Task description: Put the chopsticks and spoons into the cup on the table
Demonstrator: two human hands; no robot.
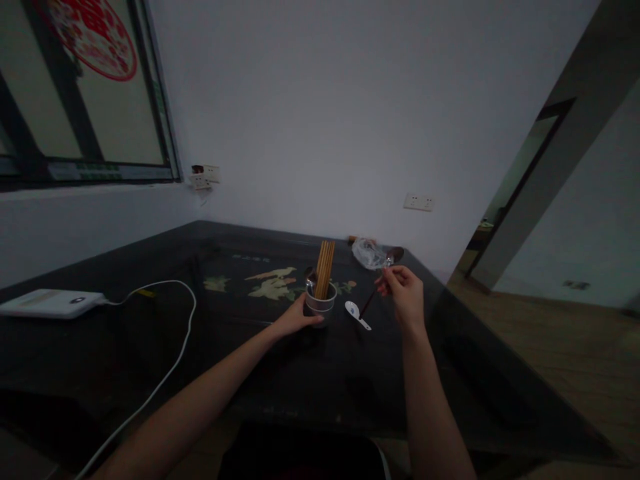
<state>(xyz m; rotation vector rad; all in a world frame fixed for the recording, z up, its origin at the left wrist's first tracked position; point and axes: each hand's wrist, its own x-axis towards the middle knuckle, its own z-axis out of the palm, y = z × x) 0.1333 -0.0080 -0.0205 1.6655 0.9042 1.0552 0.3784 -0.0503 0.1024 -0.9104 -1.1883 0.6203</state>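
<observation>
My left hand [295, 319] is wrapped round the side of a metal cup [321, 305] on the dark table. A bundle of wooden chopsticks [325, 268] stands upright in the cup, along with shiny metal spoons [311, 277] leaning at its left rim. My right hand [404, 295] pinches a dark-handled spoon [395, 255] above the table. Its bowl points up and away, and its handle slants down to the left. Beneath that handle lies a white ceramic spoon [353, 309] with a blue mark; whether the two touch, I cannot tell.
A clear plastic bag [368, 255] lies at the table's back edge. At the left, a white device [53, 304] trails a white cable [188, 333] over the front edge. The black tabletop [240, 363] has a painted design and meets the wall behind.
</observation>
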